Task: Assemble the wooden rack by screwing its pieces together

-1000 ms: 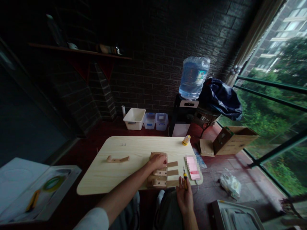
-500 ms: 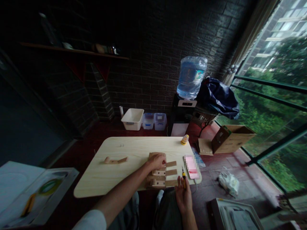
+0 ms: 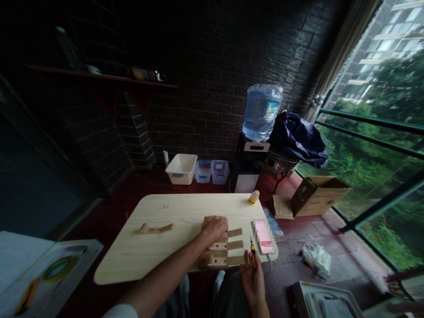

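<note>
One screwdriver points forward, its long axis slightly leftward.

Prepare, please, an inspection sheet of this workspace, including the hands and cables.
Surface: pale wood-grain table, rounded corners.
Work items: brown assembly with three strips extending right; bent brown strip apart at left; yellow-and-black screwdriver.
Clutter: yellow-based container, blurred pink item.
Hands: left hand on the brown assembly; right hand holding the screwdriver, palm up.
Cables: thin pale cable at the pink item's near end.
Surroundings: water dispenser, plastic bins, opened cardboard box.
</note>
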Demonstrator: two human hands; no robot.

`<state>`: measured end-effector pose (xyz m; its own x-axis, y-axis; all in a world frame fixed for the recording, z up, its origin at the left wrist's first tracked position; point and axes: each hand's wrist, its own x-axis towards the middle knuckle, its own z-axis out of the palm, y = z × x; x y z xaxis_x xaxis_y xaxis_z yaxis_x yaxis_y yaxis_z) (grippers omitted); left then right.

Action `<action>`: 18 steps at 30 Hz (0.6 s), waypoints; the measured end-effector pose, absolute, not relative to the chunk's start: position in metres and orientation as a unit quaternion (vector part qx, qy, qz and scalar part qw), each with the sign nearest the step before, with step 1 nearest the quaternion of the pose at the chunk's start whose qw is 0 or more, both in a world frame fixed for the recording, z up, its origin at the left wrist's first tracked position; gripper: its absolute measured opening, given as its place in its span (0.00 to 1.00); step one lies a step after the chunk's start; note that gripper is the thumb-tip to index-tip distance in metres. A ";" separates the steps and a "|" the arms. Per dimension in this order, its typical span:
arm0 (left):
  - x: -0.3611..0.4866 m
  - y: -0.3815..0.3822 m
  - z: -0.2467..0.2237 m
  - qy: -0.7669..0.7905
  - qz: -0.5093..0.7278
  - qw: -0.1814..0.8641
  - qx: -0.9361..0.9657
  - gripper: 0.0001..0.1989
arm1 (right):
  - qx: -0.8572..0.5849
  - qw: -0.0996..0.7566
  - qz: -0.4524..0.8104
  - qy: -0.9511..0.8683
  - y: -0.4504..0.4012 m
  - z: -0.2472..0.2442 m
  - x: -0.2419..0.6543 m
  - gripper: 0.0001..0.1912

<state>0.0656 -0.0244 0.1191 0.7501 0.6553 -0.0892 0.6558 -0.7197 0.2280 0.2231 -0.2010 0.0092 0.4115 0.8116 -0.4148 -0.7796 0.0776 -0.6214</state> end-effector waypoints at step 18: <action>0.072 -0.036 0.104 0.357 -0.021 0.060 0.932 0.10 | -0.397 0.735 0.550 -0.003 -0.203 0.015 0.226 0.17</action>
